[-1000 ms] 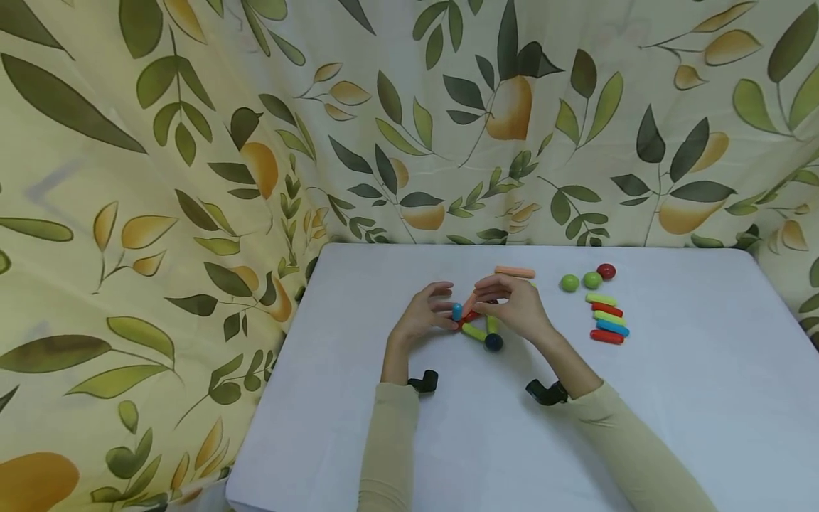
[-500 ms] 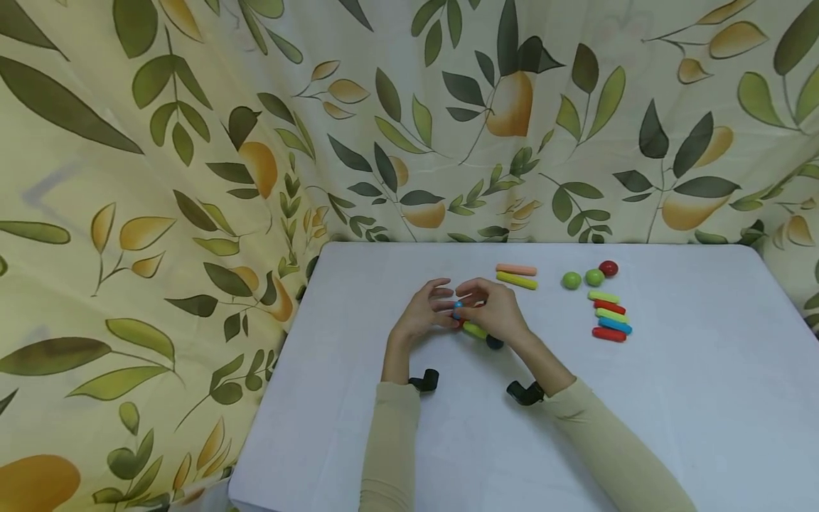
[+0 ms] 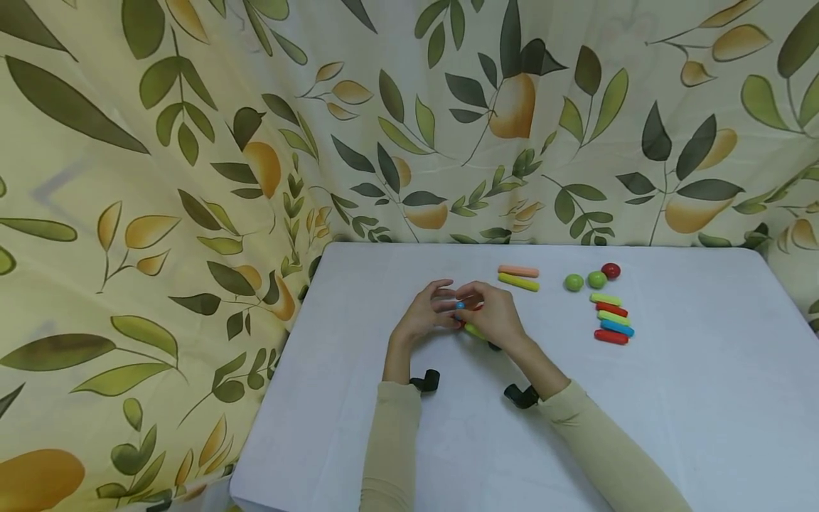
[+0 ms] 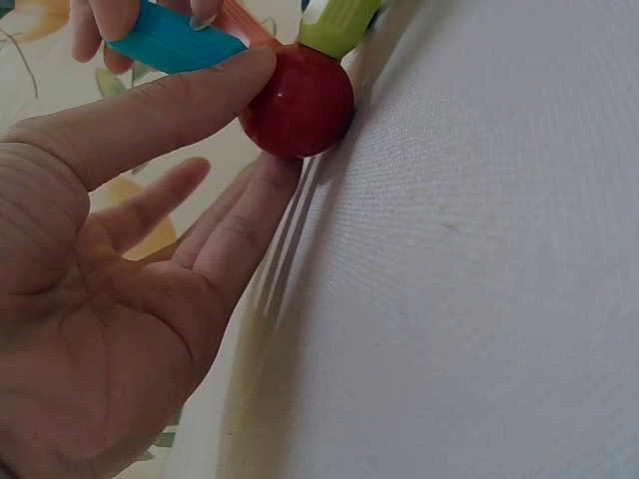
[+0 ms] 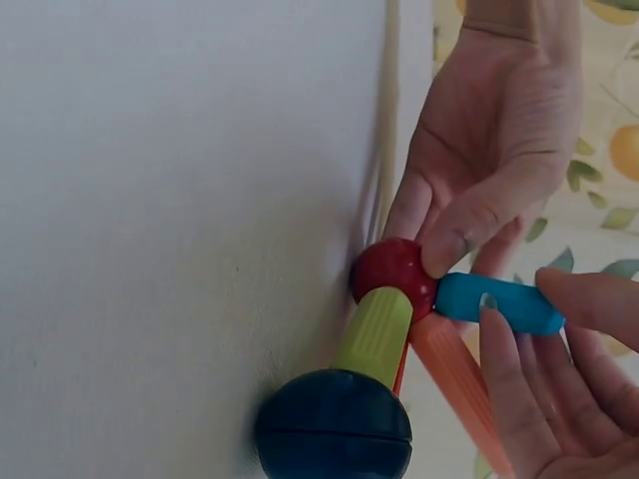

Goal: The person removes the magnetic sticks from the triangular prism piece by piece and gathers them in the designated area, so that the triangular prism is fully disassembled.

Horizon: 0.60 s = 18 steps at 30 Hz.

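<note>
My left hand [image 3: 422, 313] holds a glossy red ball [image 4: 303, 105] between thumb and fingers, low at the white tabletop. From the ball a blue stick [image 5: 499, 302] sticks up, and my right hand [image 3: 501, 313] pinches it near its free end. A salmon-coloured stick [image 5: 454, 374] slants away from the same ball, passing beside the right fingers. A lime-green stick [image 5: 377, 334] joins the red ball to a dark blue ball [image 5: 334, 429]. Behind the lime stick a red stick shows only as a thin strip. In the head view the hands hide most of this joined structure.
Beyond the hands lie a salmon stick [image 3: 518, 271] and a yellow stick [image 3: 519, 282]. To the right are two green balls [image 3: 574, 282], a loose red ball [image 3: 611, 270] and a row of several short coloured sticks [image 3: 614, 327]. A leaf-patterned curtain [image 3: 384, 142] hangs behind the table.
My right hand has moved left, from the salmon stick to the blue stick, uncovering the yellow stick behind. My left hand stays at the red ball.
</note>
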Available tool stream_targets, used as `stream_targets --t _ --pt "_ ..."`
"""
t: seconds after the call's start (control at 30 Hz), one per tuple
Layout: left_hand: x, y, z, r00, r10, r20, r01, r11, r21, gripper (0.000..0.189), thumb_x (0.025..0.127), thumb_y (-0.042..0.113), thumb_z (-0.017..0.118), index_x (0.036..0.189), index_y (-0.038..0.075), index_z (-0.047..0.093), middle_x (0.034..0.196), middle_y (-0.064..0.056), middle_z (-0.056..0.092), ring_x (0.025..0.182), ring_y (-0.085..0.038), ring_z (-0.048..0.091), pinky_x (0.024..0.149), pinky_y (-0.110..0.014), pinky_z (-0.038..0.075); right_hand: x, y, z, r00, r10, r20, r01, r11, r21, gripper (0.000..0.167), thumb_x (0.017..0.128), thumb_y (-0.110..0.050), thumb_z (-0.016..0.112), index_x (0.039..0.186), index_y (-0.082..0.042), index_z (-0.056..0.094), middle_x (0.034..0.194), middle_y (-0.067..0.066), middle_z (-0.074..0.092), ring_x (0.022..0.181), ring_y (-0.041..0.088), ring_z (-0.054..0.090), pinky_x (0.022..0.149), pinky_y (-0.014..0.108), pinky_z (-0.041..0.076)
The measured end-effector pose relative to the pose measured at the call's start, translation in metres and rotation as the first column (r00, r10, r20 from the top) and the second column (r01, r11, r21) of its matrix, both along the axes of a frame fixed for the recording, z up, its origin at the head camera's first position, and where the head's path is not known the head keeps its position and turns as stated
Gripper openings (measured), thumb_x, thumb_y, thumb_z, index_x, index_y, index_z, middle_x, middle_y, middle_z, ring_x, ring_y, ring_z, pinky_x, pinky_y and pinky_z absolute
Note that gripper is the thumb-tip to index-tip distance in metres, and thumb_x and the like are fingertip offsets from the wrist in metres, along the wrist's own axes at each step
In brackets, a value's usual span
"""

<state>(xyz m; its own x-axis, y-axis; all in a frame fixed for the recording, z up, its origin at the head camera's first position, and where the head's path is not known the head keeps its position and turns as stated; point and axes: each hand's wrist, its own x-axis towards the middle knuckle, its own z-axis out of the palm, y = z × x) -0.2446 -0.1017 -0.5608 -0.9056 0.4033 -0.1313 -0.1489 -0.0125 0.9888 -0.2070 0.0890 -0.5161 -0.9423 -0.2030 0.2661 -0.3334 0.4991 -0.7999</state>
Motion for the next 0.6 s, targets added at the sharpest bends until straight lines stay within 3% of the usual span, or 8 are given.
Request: stream_targets --t 0.33,0.6 --pt "0.0006 0.0010 -0.0002 1.000 0.017 -0.010 -0.018 0.999 -0.043 0.091 0.078 -0.024 0.077 0.156 0.005 0.042 0.145 -0.012 0.057 0.126 -0.029 0.065 0.094 -0.039 0.059 0.0008 0.0000 0.0020 1.000 -0.001 0.003 0.001 1.000 0.021 0.025 0.083 -0.004 0.087 0.105 -0.007 0.076 0.091 0.007 0.078 0.084 0.025 0.075 0.073 0.044 0.061" --pt "0.0013 0.0024 0.0035 0.999 0.034 -0.007 -0.035 0.996 -0.087 0.093 0.077 -0.018 0.083 0.157 0.010 0.043 0.152 -0.015 0.050 0.124 -0.028 0.066 0.094 -0.039 0.059 0.0015 0.0041 0.0095 0.999 -0.043 0.022 0.045 0.995 -0.085 0.022 0.083 -0.006 0.088 0.103 -0.011 0.078 0.095 0.006 0.079 0.084 0.024 0.077 0.070 0.035 0.064"
